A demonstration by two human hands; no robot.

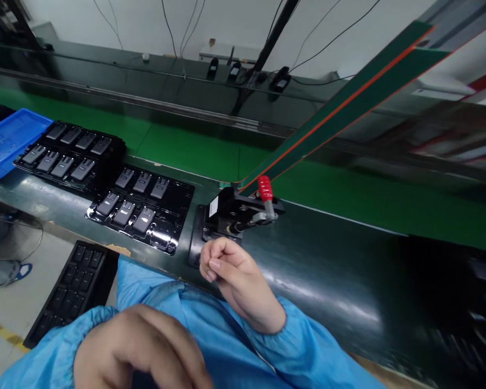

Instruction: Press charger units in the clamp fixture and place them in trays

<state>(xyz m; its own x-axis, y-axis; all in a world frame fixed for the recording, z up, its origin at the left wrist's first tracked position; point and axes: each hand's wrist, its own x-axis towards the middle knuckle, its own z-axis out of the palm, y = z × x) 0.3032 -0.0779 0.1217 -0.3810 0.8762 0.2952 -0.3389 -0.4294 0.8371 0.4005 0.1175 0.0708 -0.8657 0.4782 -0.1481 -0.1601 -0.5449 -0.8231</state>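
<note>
My right hand (pixel 237 278) is closed in a pinch just in front of a black clamp fixture (pixel 247 213) with a red-handled lever (pixel 264 189). Anything between its fingertips is too small or hidden to make out. Low in the view, close to the camera, my left hand (pixel 141 346) is curled with its fingers bent down and together. Its fingertips run out of view, and a dark patch shows beneath the palm, so what it holds is hidden. A black tray (pixel 174 208) with several grey rectangular devices (pixel 124 213) lies left of the fixture.
Stacked black trays (pixel 117 151) with more grey devices stand farther left, beside a blue bin (pixel 22 127) of small parts. A black tray (pixel 101 275) is low at the left. Beyond the bench edge runs a green conveyor belt (pixel 194 146). Dark blurred items (pixel 449 292) lie right.
</note>
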